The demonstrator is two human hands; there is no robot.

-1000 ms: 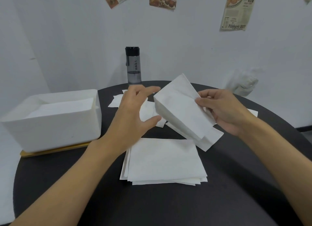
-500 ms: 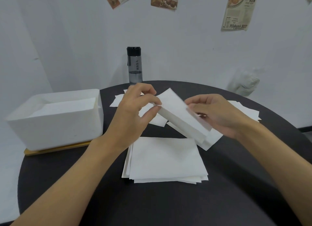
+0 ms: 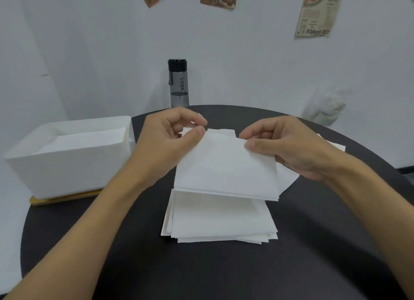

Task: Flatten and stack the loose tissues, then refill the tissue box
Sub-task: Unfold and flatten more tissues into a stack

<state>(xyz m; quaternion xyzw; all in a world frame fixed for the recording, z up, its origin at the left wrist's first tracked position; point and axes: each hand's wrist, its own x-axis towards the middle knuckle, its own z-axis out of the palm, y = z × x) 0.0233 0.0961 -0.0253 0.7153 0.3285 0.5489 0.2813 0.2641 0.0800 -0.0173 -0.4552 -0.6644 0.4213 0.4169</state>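
At far left sits the white tissue box, open-topped; the left hand and right hand each pinch a far corner of a folded tissue – held just above the stack on the dark table

Soft even light, faint shadows, perhaps slight edge warping.
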